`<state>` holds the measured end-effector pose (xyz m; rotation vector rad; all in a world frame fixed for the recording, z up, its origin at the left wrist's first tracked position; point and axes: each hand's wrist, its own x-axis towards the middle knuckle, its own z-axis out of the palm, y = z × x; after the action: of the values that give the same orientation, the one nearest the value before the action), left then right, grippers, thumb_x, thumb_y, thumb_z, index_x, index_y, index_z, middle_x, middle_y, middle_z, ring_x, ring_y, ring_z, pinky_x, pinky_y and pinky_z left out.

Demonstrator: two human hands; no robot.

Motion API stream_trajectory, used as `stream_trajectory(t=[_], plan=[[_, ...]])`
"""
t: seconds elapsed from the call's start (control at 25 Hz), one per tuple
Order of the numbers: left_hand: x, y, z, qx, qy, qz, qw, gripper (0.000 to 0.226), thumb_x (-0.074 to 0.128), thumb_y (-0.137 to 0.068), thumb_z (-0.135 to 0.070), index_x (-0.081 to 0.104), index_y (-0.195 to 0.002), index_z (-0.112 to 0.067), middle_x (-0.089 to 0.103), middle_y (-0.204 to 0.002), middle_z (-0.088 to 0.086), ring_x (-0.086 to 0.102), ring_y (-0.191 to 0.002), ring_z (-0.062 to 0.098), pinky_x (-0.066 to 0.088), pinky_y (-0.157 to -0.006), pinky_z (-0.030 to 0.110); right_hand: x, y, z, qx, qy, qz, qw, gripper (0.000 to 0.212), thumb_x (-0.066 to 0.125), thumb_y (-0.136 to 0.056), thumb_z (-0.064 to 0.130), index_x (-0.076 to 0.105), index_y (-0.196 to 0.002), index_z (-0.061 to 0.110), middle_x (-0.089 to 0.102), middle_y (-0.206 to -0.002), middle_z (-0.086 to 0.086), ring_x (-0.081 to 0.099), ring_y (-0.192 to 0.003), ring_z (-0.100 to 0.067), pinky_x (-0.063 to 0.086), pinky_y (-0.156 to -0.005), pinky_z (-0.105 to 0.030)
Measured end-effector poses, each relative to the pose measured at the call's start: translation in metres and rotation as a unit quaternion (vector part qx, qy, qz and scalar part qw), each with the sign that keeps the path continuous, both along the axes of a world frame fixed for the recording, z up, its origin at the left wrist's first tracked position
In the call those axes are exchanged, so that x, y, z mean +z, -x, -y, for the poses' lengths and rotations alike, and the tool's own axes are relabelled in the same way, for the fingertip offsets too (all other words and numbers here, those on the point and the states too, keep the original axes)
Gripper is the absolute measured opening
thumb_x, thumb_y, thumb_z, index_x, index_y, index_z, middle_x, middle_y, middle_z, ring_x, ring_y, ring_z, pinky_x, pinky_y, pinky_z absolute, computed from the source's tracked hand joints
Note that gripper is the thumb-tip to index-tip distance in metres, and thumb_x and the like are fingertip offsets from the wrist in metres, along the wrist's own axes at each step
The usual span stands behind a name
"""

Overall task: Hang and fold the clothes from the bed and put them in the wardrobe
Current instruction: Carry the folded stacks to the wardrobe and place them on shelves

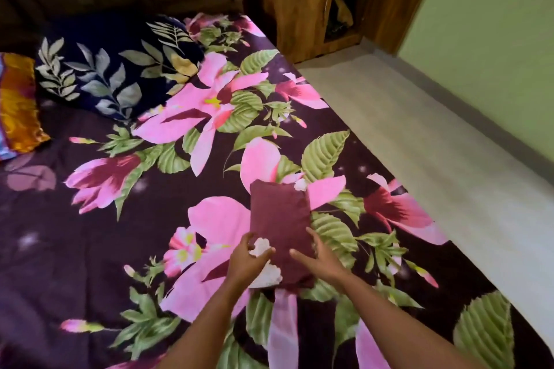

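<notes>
Head view: well left of the hands, an orange pillow [18,105] lies on the flowered bed [120,219]. The left hand [245,262] pinches the white lace trim [263,246] of the folded maroon garment [280,213], which lies on the bed between both hands. The right hand [325,259] rests with straight fingers on its near right edge. A wooden wardrobe [299,9] stands far beyond.
</notes>
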<state>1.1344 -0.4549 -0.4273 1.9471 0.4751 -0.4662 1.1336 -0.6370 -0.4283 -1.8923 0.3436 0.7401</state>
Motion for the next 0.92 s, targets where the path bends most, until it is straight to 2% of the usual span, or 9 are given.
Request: stream_trajectory(t=[0.12, 0.2, 0.28, 0.4, 0.56, 0.68, 0.76, 0.84, 0.92], plan=[[-0.053, -0.027, -0.006, 0.005, -0.012, 0.008, 1.0, 0.074, 0.075, -0.076, -0.033, 0.039, -0.138, -0.015, 0.057, -0.124, 0.012, 0.054, -0.115, 0.025, 0.042, -0.088, 0.026, -0.05, -0.029, -0.001, -0.034, 0.069, -0.008, 0.997, 0.085, 0.064, -0.081, 0.054, 0.012, -0.147, 0.042, 0.018, -0.151, -0.018, 0.032, -0.136, -0.033, 0.03, -0.111, -0.039], [-0.093, -0.041, -0.011, -0.008, -0.019, 0.01, 1.0, 0.089, 0.07, -0.064, -0.059, 0.036, -0.139, -0.027, 0.059, -0.121, 0.012, 0.054, -0.115, 0.025, 0.045, -0.091, 0.03, -0.081, -0.045, 0.0, -0.035, 0.093, -0.004, 0.995, 0.085, 0.064, -0.08, 0.056, 0.007, -0.144, 0.051, 0.019, -0.149, -0.021, 0.03, -0.136, -0.035, 0.027, -0.111, -0.038], [-0.123, -0.053, -0.015, -0.011, -0.022, 0.01, 1.0, 0.094, 0.063, -0.058, -0.07, 0.035, -0.139, -0.034, 0.061, -0.115, 0.008, 0.055, -0.11, 0.022, 0.047, -0.089, 0.033, -0.105, -0.06, 0.0, -0.026, 0.111, 0.016, 0.993, 0.085, 0.064, -0.078, 0.059, 0.002, -0.137, 0.061, 0.028, -0.143, -0.019, 0.032, -0.133, -0.034, 0.026, -0.11, -0.036], [-0.138, -0.064, -0.012, -0.011, -0.014, 0.038, 0.999, 0.084, 0.073, -0.067, -0.058, 0.035, -0.139, -0.039, 0.054, -0.107, 0.002, 0.05, -0.101, 0.008, 0.04, -0.085, 0.022, -0.122, -0.074, -0.008, -0.035, 0.112, 0.051, 0.992, 0.088, 0.067, -0.075, 0.059, 0.003, -0.135, 0.064, 0.03, -0.134, -0.015, 0.038, -0.129, -0.033, 0.028, -0.108, -0.034], [-0.152, -0.077, -0.003, -0.044, 0.024, 0.048, 0.998, 0.081, 0.077, -0.068, -0.049, 0.034, -0.137, -0.047, 0.05, -0.106, 0.002, 0.043, -0.092, -0.011, 0.038, -0.082, 0.014, -0.141, -0.081, -0.018, -0.054, 0.079, 0.115, 0.989, 0.088, 0.07, -0.07, 0.061, 0.013, -0.137, 0.063, 0.034, -0.144, -0.005, 0.034, -0.134, -0.023, 0.028, -0.113, -0.036], [-0.157, -0.075, -0.002, -0.018, 0.12, 0.028, 0.992, 0.093, 0.083, -0.057, -0.052, 0.033, -0.135, -0.052, 0.05, -0.124, -0.008, 0.054, -0.11, -0.001, 0.046, -0.097, 0.026, -0.144, -0.077, -0.014, -0.049, 0.03, 0.122, 0.991, 0.079, 0.072, -0.071, 0.057, 0.025, -0.134, 0.063, 0.045, -0.134, 0.014, 0.046, -0.125, -0.008, 0.037, -0.109, -0.03], [-0.153, -0.072, -0.004, -0.016, 0.185, 0.006, 0.983, 0.1, 0.085, -0.055, -0.049, 0.028, -0.138, -0.053, 0.047, -0.133, -0.016, 0.054, -0.117, 0.002, 0.048, -0.098, 0.033, -0.141, -0.073, -0.015, -0.043, -0.006, 0.113, 0.993, 0.073, 0.073, -0.076, 0.047, 0.031, -0.135, 0.058, 0.047, -0.126, 0.02, 0.05, -0.117, 0.002, 0.04, -0.103, -0.02], [-0.143, -0.068, -0.003, -0.016, 0.244, -0.023, 0.969, 0.097, 0.083, -0.067, -0.03, 0.025, -0.142, -0.049, 0.053, -0.129, -0.015, 0.058, -0.113, 0.004, 0.051, -0.093, 0.032, -0.135, -0.064, -0.017, -0.072, -0.068, 0.096, 0.99, 0.066, 0.072, -0.081, 0.034, 0.038, -0.135, 0.05, 0.047, -0.125, 0.025, 0.049, -0.111, 0.015, 0.04, -0.094, -0.008], [-0.125, -0.057, -0.002, -0.007, 0.272, -0.046, 0.961, 0.088, 0.075, -0.076, -0.012, 0.027, -0.144, -0.039, 0.061, -0.119, -0.007, 0.063, -0.107, 0.01, 0.054, -0.089, 0.033, -0.125, -0.045, -0.02, -0.118, -0.098, 0.094, 0.984, 0.058, 0.07, -0.084, 0.022, 0.045, -0.135, 0.036, 0.049, -0.128, 0.018, 0.049, -0.113, 0.014, 0.037, -0.088, -0.001]])
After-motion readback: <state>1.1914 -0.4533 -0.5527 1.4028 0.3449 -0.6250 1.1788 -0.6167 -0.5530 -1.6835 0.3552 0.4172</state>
